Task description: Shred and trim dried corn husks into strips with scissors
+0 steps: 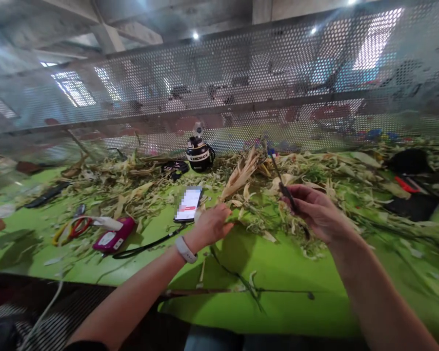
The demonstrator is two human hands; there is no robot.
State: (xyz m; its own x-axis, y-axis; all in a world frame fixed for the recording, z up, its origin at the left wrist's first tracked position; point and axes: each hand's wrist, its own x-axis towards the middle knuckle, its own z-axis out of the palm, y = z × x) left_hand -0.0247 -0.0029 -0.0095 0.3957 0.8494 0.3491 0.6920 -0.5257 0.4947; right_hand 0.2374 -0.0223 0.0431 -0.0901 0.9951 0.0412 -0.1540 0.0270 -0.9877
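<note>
Likely light, brittle husk bundle point(240, 176); hold by base. Left hand point(212, 225) there, grip unclear; right hand point(316, 209) pinches dark stick point(287, 195).

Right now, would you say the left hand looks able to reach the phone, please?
Probably yes: the left hand is close beside the phone, which lies screen-up, largely uncovered. The hand is also at the near end of the dry husks, though whether it grips them is hard to tell.

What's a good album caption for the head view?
Over a green table: left hand at a dry leaf bundle, right hand holding a thin dark object.
</note>
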